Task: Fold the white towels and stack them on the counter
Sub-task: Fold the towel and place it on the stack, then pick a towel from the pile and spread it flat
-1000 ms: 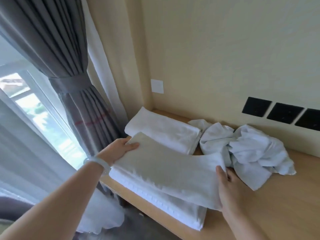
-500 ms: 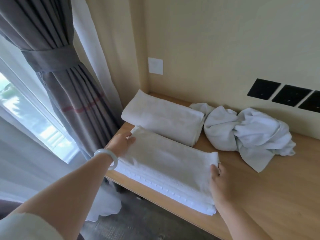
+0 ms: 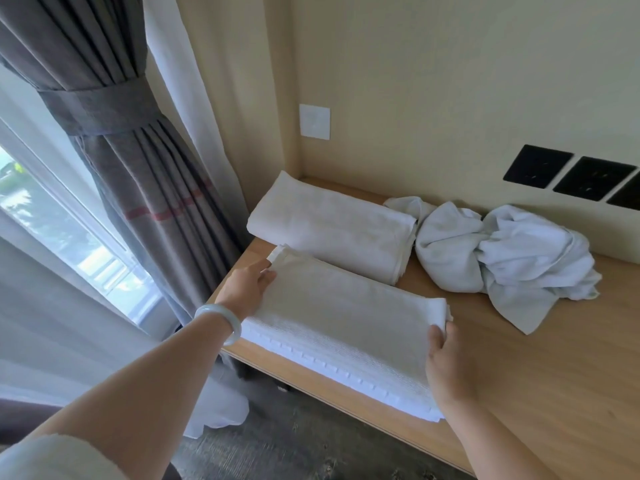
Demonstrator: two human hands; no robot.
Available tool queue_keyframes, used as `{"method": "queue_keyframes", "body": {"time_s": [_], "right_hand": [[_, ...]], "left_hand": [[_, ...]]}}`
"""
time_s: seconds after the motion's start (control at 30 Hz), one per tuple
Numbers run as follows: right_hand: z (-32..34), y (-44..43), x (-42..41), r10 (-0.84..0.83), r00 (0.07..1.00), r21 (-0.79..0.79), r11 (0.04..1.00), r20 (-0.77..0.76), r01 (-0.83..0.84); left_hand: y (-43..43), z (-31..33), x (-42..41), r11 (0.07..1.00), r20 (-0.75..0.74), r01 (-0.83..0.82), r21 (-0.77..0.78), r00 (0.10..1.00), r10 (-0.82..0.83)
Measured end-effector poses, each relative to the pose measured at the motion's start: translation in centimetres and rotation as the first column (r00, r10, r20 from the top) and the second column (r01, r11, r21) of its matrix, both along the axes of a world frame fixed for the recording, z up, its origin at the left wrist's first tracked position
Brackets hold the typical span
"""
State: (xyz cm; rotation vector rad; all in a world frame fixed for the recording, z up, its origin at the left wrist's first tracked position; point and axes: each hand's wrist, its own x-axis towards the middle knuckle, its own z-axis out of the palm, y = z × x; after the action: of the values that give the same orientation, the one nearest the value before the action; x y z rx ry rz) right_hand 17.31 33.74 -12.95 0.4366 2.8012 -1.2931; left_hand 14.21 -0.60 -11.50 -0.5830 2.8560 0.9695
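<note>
A folded white towel (image 3: 346, 327) lies along the front edge of the wooden counter (image 3: 554, 382), its upper layer flat on a lower layer with a ribbed border. My left hand (image 3: 247, 289) grips its left end, thumb on top. At the opposite end, my right hand (image 3: 446, 362) holds the towel with fingers curled round the edge. A second folded white towel (image 3: 332, 226) rests behind it, in the corner by the wall. Right of that sits a heap of crumpled white towels (image 3: 502, 251), apart from both hands.
A grey tied curtain (image 3: 138, 188) and a window hang left of the counter. A white switch plate (image 3: 314, 121) and black wall sockets (image 3: 568, 173) are on the wall behind. Bare counter extends to the right. Dark floor lies below the front edge.
The upper layer, held raised and slanted a second ago, now lies flat and squared on the layer beneath. Both hands stayed at its ends.
</note>
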Motion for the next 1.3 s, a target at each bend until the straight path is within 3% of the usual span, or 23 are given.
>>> {"method": "queue_keyframes", "body": {"time_s": [0.27,0.37,0.43,0.5,0.57,0.63,0.7,0.83,1.07,1.17,1.23,1.3], "right_hand": [[0.2,-0.3,0.5,0.008,1.0,0.069,0.998,-0.002,-0.008],[0.4,-0.4,0.4,0.0,0.999,0.07,0.998,0.047,-0.003],[0.9,-0.4,0.2,-0.021,0.997,0.16,0.987,0.075,0.009],[1.4,-0.5,0.0,-0.024,0.998,0.394,0.919,0.053,0.002],[1.8,-1.4,0.1,0.122,0.988,0.541,0.839,-0.091,-0.054],[2.0,-3.3,0.3,0.362,0.921,0.591,0.778,-0.143,-0.214],[1.1,-4.6,0.7,0.508,0.862,0.584,0.696,0.012,-0.418],[-0.8,-3.8,0.5,0.458,0.864,0.554,0.672,0.211,-0.492],[0.0,-3.2,1.0,0.376,0.887,0.573,0.678,0.268,-0.46],[0.8,-5.2,0.7,0.445,0.877,0.617,0.644,0.179,-0.453],[0.2,-5.7,0.8,0.543,0.82,0.609,0.592,0.182,-0.528],[-0.7,-4.8,1.3,0.595,0.775,0.602,0.546,0.211,-0.583]], "left_hand": [[-0.3,-0.6,0.5,0.995,-0.094,-0.003,0.1,0.996,0.012],[-0.4,-0.7,0.7,0.999,-0.106,0.007,0.052,0.994,-0.001],[0.2,-0.1,0.6,0.995,-0.072,0.023,-0.099,0.997,-0.03],[1.5,1.1,0.4,0.91,-0.077,0.02,-0.413,0.995,-0.057],[3.9,2.2,0.3,0.831,-0.17,0.035,-0.556,0.973,-0.155],[6.8,2.0,0.7,0.802,-0.129,0.216,-0.557,0.931,-0.341],[8.5,0.5,1.2,0.737,0.034,0.393,-0.55,0.892,-0.451],[6.2,-2.0,1.2,0.771,0.179,0.453,-0.447,0.89,-0.418],[6.3,-0.7,1.6,0.76,0.198,0.441,-0.478,0.897,-0.396],[9.5,0.3,2.6,0.687,0.176,0.574,-0.446,0.809,-0.561],[10.3,0.0,3.7,0.623,0.186,0.675,-0.395,0.723,-0.666],[8.9,-0.6,4.4,0.605,0.177,0.681,-0.413,0.712,-0.68]]}}
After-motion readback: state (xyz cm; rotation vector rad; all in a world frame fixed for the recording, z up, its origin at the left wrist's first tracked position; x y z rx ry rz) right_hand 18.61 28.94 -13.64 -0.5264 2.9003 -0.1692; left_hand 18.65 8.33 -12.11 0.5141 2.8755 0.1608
